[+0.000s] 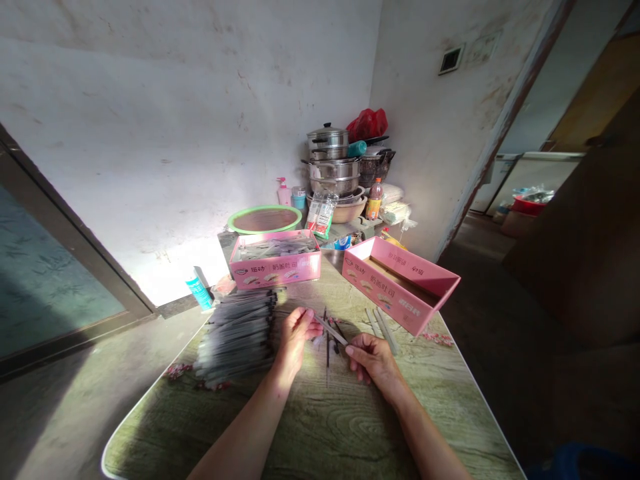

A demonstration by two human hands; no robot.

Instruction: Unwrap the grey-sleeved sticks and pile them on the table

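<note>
A thin, pale grey strip (332,330) stretches between my two hands above the middle of the table. My left hand (296,339) pinches its far left end with thumb and fingers. At the near right end, my right hand (374,360) grips it between thumb and curled fingers. Beneath the strip, several thin dark sticks (327,357) lie on the tabletop. To the left is a large stack of greyish, dark-ended strips (233,340). A few pale flat strips (384,328) rest just beyond my right hand.
A pink box (277,270) filled with similar strips stands behind the stack. Another pink box (390,293), brown inside, sits at the table's right edge. Farther back are a green-rimmed basin (265,218), stacked steel pots (333,175) and a bottle (374,199). A blue-and-white can (199,290) stands left.
</note>
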